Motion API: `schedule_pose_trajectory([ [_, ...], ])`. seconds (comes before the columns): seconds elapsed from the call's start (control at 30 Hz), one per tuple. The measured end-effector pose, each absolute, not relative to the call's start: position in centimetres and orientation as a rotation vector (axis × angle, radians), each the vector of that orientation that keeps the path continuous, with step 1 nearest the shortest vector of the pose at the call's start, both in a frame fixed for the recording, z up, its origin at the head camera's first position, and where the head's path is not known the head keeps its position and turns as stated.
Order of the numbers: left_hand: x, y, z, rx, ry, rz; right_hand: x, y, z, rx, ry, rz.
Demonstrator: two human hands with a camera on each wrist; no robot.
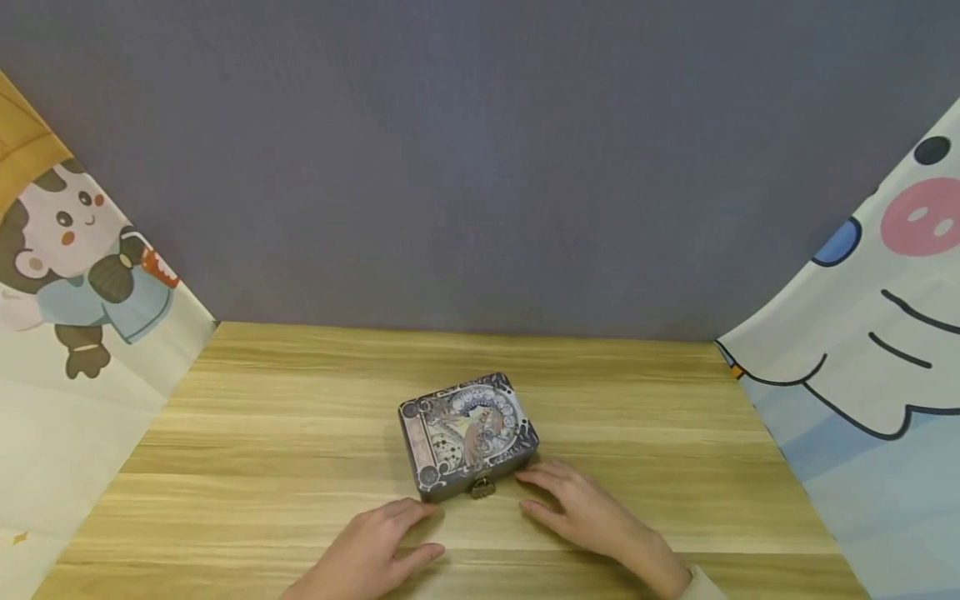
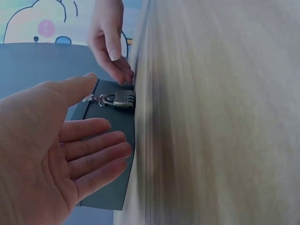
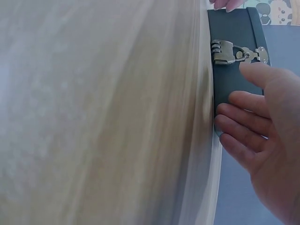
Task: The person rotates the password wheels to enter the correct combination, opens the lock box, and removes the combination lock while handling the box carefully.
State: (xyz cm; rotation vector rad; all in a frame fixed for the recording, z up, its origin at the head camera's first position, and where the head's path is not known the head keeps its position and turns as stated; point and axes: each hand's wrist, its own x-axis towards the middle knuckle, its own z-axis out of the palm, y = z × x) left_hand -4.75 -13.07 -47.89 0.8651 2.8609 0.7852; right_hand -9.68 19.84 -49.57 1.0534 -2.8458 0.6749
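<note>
A dark box [image 1: 468, 433] with an ornate printed lid lies slightly turned on the wooden table. From the clasp on its front side hangs a small combination padlock [image 3: 223, 52] with number dials; the shackle passes through the clasp. My left hand [image 1: 375, 546] is at the box's front left corner, its fingers loosely extended and the thumb apart. Near the front right corner is my right hand [image 1: 581, 508], fingers extended in the same way. Neither hand holds anything. Whether the fingertips touch the box, I cannot tell.
The wooden table [image 1: 285, 417] ends at a grey upright panel [image 1: 480, 167] at the back. Cloths printed with cartoon figures hang at the left [image 1: 97, 333] and right [image 1: 862, 333] sides.
</note>
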Motion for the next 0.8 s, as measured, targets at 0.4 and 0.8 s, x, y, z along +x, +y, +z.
schedule_pose_trajectory([
  [0.4, -4.6, -12.1, -47.9, 0.789, 2.792, 0.823, -9.6, 19.4, -49.5, 1.047, -2.874, 0.694],
  [0.8, -4.6, -11.5, -47.9, 0.717, 2.724, 0.876, -9.5, 18.9, -49.4, 1.071, -2.874, 0.712],
])
